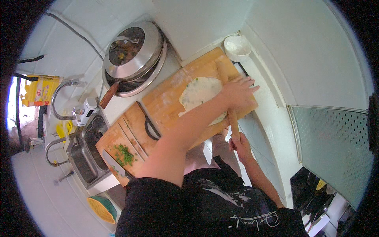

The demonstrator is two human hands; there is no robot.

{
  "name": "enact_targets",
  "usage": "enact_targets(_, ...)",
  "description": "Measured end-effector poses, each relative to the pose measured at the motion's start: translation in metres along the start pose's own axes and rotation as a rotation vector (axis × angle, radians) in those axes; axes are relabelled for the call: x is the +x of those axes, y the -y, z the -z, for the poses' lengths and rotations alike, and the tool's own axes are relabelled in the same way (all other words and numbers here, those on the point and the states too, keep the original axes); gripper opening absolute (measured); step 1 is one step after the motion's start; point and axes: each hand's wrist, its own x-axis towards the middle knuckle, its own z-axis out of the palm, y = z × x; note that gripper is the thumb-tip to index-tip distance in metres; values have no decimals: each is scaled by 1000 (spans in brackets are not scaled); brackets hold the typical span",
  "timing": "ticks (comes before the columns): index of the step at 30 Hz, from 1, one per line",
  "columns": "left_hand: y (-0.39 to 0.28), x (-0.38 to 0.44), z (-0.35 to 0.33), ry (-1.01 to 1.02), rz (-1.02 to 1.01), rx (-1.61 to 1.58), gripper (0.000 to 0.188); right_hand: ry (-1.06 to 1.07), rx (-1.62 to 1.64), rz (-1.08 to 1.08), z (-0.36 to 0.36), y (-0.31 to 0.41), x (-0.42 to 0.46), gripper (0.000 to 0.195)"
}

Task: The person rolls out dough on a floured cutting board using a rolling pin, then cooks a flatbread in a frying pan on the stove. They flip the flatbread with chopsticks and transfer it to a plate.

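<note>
A flat sheet of dough (201, 91) flecked with green lies on a floured wooden cutting board (165, 97). My left hand (240, 92) rests across a wooden rolling pin (233, 123), its fingers straight and spread beyond it. The pin lies over the dough's right side, partly hidden by that hand. My right hand (241, 145) is closed around the pin's near end. To the left, a second wooden board (127, 118) with a dark handle bears chopped green herbs (124, 154) and a kitchen knife (114, 163).
A lidded metal pan (133, 56) with a wooden handle (109, 94) stands behind the boards. A white bowl (237, 48) sits in the back corner. At the left is a steel sink (84, 163) with faucets. A green-and-yellow basket (102, 209) lies at the lower left.
</note>
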Motion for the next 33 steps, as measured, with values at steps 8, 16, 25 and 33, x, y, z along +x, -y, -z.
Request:
enact_targets(8,45,-87,33,32,143,88,61,-129,-742,106,-15,11,7,38)
enact_targets(16,39,-201,63,-26,384,122,65,-16,-783,201,-57,10,0,30)
enact_targets(25,68,-134,50,-209,307,151,42,-70,-1455,500,44,105,60,28)
enact_targets(33,71,-98,32,-208,366,280,45,-167,-1547,636,33,93,59,34)
